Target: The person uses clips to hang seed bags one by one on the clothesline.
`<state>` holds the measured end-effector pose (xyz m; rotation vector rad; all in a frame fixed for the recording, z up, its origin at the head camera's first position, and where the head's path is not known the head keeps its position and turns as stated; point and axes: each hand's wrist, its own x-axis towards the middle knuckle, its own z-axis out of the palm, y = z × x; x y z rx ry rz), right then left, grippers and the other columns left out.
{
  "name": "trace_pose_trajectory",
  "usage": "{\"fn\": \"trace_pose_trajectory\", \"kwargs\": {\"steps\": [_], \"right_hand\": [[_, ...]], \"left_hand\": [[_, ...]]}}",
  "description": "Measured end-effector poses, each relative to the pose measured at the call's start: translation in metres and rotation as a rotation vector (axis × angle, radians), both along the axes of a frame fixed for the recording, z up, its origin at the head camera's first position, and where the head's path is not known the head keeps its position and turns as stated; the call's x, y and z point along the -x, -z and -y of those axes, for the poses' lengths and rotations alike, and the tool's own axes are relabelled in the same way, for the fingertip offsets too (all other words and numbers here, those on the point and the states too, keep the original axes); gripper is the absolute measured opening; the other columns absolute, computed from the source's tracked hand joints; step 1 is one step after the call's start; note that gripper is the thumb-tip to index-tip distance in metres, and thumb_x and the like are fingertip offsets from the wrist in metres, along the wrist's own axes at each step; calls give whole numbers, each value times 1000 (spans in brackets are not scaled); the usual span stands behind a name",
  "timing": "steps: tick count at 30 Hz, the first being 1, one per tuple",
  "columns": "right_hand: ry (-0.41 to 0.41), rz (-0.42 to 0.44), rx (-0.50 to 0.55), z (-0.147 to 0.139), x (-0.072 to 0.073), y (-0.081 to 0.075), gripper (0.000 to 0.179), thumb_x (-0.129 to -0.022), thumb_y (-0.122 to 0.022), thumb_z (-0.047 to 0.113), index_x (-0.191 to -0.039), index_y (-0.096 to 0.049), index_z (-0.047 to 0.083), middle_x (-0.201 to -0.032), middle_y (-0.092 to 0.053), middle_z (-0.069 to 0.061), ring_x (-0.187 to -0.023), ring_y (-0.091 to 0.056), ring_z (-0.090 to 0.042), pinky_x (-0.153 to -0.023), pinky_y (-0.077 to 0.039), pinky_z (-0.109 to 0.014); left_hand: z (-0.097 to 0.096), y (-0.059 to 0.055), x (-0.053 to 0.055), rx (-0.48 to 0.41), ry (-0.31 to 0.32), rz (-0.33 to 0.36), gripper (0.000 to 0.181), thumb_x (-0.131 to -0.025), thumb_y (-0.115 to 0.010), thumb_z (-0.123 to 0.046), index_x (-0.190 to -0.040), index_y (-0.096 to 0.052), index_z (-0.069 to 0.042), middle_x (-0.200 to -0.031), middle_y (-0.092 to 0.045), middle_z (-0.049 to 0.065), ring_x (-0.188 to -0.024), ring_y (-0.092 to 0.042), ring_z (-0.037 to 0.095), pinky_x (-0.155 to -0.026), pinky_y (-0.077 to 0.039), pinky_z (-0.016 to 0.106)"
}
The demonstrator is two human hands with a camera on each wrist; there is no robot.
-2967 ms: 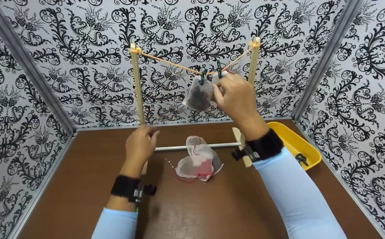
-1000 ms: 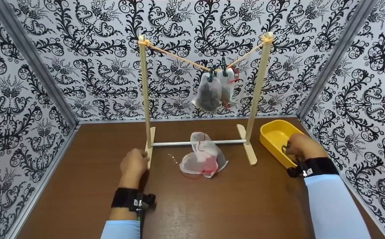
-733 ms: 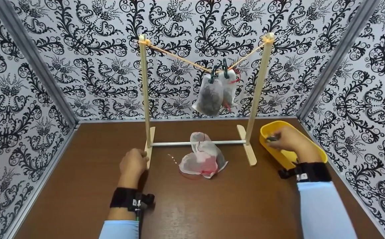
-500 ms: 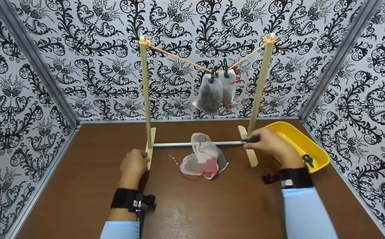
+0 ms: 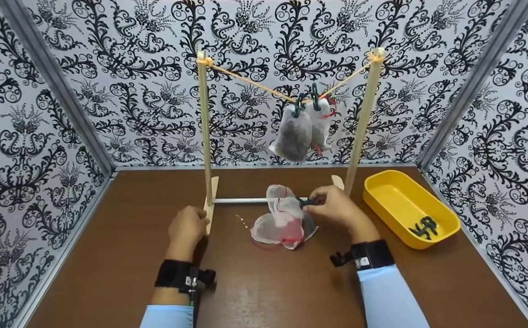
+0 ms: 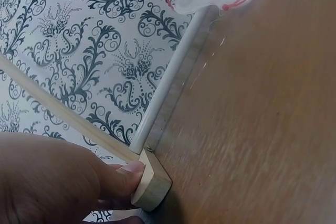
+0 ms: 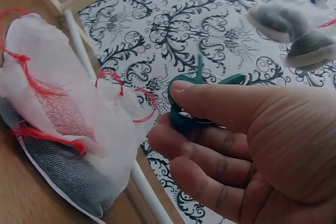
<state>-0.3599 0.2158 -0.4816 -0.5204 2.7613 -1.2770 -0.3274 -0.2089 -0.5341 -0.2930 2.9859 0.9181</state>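
Beyond unreadable labels, hands grip stand and clip.

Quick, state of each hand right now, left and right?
Left hand: gripping the stand's wooden foot.
Right hand: pinching a dark green clip.

Site presents as a booth-like workstation: scroll-patterned panels on three sides, grey corner strips between them, brown tabletop within. Building type cannot be determined.
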Motion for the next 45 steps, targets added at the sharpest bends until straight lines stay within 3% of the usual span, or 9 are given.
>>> {"fn": "trace_pose_trajectory", "kwargs": {"steps": [5,11,15,21,24,27,34,40,45], "right_hand": [[15,-1,26,5,-1,6,20,-98,-89,21,-109,-83,5,-101,-82,-11,-91,-74,-20,-84,-63,-30],[1,23,49,17,-3,6,29,-97,-91,21,-118,-81,6,-98,-80,-6,-87,-71,-15,-75,-60,-25],[-9,71,120,27,-6,3,35,-95,-93,14,-121,-71,5,-93,-81,-5,-77,-72,-16,-63,-56,-24],[-100,68,192,48,-16,-1,27,-97,-90,7,-117,-72,5,-94,-83,-8,-90,-83,-34,-69,-63,-27],[-161,53,202,55,-20,-3,23,-98,-88,6,-116,-74,3,-93,-82,-8,-88,-81,-29,-71,-64,-26],[-217,41,209,61,-22,-3,21,-99,-86,3,-116,-75,-2,-92,-81,-12,-83,-77,-17,-71,-61,-21],[-264,37,213,65,-25,1,18,-101,-83,2,-116,-78,-4,-97,-81,-17,-82,-72,-8,-72,-62,-19],[-285,24,194,66,-25,2,16,-102,-83,5,-116,-81,1,-100,-82,-12,-85,-73,-7,-74,-62,-20],[-294,23,211,66,-27,-2,16,-102,-83,5,-117,-82,-1,-94,-79,-8,-76,-68,-5,-68,-58,-18]], "left_hand": [[0,-4,0,32,-13,-16,32,-105,-78,-23,-135,-83,-12,-141,-79,19,-125,-77,48,-101,-63,66],[-9,-17,-3,55,-68,-110,27,-101,-85,-25,-123,-85,-11,-119,-85,17,-106,-81,46,-86,-64,63],[-33,-36,-7,54,28,-238,35,-97,-90,-25,-130,-85,-13,-122,-85,14,-110,-81,45,-92,-65,63],[-80,-61,-25,15,312,-370,55,-86,-99,-22,-138,-82,-16,-130,-79,11,-108,-79,36,-97,-66,56],[-95,-69,-36,-17,438,-382,65,-85,-100,-20,-146,-77,-15,-128,-76,8,-92,-76,27,-90,-67,50],[-103,-74,-43,-3,517,-399,64,-88,-98,-19,-148,-76,-14,-128,-76,8,-84,-71,21,-87,-67,48],[-106,-75,-49,20,615,-453,44,-90,-95,-20,-131,-84,-10,-109,-76,3,-90,-74,22,-86,-66,44],[-108,-74,-50,-4,630,-468,52,-86,-98,-18,-135,-83,-12,-106,-71,4,-88,-73,24,-79,-62,38],[-109,-75,-51,17,643,-456,54,-86,-97,-18,-138,-83,-17,-103,-68,1,-85,-67,16,-76,-59,33]]}}
